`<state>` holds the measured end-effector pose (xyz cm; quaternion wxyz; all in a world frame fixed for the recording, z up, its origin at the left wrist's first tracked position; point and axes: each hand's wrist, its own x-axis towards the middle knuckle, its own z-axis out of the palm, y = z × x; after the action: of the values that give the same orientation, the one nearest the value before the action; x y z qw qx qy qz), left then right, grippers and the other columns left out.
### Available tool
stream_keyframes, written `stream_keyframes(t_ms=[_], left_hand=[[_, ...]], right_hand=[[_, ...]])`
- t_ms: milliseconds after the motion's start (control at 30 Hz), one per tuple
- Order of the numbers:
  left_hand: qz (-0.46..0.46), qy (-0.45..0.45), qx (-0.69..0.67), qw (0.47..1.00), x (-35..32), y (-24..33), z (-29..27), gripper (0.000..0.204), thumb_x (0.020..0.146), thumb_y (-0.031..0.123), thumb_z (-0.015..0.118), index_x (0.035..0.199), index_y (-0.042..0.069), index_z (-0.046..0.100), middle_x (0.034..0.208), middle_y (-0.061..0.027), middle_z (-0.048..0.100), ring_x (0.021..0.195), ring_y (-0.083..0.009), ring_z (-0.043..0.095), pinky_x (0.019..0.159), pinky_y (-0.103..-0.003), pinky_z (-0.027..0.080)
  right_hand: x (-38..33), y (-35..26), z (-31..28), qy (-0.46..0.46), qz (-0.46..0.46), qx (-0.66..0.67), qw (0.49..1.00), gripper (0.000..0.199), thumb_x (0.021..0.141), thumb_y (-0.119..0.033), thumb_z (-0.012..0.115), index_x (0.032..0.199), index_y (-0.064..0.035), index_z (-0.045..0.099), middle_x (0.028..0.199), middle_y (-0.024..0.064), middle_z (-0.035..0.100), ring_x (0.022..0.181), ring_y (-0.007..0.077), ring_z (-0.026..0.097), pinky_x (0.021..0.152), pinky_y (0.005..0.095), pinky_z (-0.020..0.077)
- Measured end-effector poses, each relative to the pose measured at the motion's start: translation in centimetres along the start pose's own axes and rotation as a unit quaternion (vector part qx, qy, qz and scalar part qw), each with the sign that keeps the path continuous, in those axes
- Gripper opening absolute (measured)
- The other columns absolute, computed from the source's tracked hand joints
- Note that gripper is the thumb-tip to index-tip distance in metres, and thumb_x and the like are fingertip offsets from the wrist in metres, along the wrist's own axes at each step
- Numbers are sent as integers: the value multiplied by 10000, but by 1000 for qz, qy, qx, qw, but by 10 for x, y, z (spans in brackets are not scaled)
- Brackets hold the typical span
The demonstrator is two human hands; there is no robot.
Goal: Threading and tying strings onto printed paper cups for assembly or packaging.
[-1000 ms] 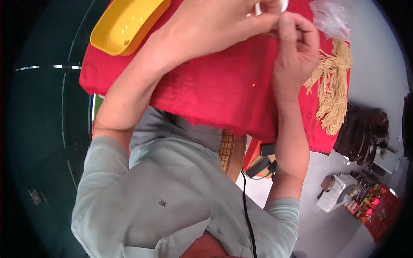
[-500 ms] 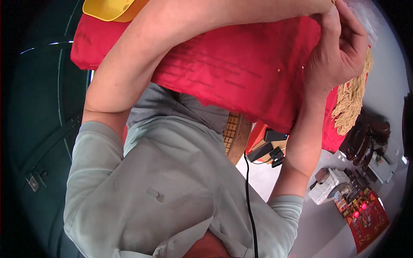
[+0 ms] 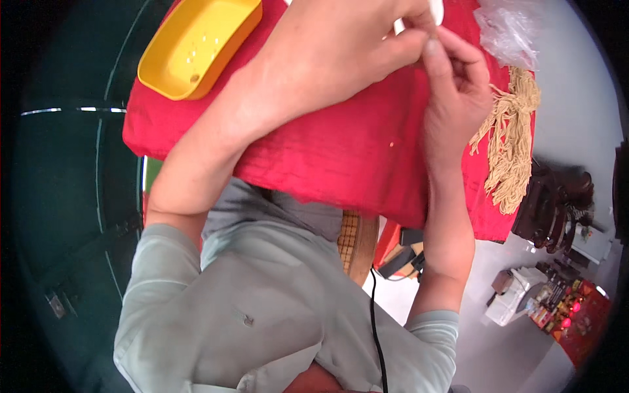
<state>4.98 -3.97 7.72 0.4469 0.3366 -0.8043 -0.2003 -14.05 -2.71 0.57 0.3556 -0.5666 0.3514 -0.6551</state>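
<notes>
My left hand (image 3: 357, 49) and my right hand (image 3: 458, 92) meet above the red cloth (image 3: 327, 147). Fingertips of both are pinched together at the same spot. Whatever lies between them is too small to make out. Behind the left fingers shows part of a white object (image 3: 437, 10), its kind hidden. A yellow plastic tray (image 3: 175, 62) with a few small bits in it stands left of my left forearm. To the right of my right hand, a bundle of beige cord strands (image 3: 512, 144) lies over the cloth.
A crumpled clear plastic bag (image 3: 510, 29) lies at the far right of the cloth. A black cable (image 3: 375, 321) runs down across my shirt. Dark wooden furniture (image 3: 553, 203) and a white box-shaped thing (image 3: 514, 295) stand on the floor to the right.
The view has shifted, so the yellow tray and plastic bag show more fully. Both hands appear further left in the picture, with fingertips together and the left hand now visible.
</notes>
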Motion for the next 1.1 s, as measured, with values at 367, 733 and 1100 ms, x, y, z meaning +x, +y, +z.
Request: stream_keyframes(t_ms=[367, 733, 1100], left_hand=[[-39, -24, 6, 999, 0, -9, 7, 130, 1023, 132, 741, 1056, 8, 767, 930, -45, 772, 845, -124, 733, 770, -278, 602], [-64, -20, -29, 997, 2, -2, 9, 123, 1004, 103, 719, 1059, -4, 746, 903, -87, 775, 792, -165, 768, 727, -311, 612], [-67, -13, -40, 997, 1, 2, 9, 90, 1015, 49, 712, 1072, -13, 745, 884, -75, 775, 772, -128, 755, 693, -284, 608]], right_hand=[[-1, -2, -1, -21, 44, 88, 995, 158, 1099, -38, 671, 1243, 22, 691, 1107, 48, 748, 996, 96, 713, 904, 257, 607], [4, -4, -10, -52, 22, -5, 998, 135, 1093, -85, 685, 1199, -2, 701, 1047, 36, 744, 926, 74, 686, 832, 263, 575], [4, -7, -13, -88, 40, -9, 995, 121, 1113, -105, 655, 1173, -5, 687, 995, 20, 722, 900, 81, 665, 805, 273, 557]])
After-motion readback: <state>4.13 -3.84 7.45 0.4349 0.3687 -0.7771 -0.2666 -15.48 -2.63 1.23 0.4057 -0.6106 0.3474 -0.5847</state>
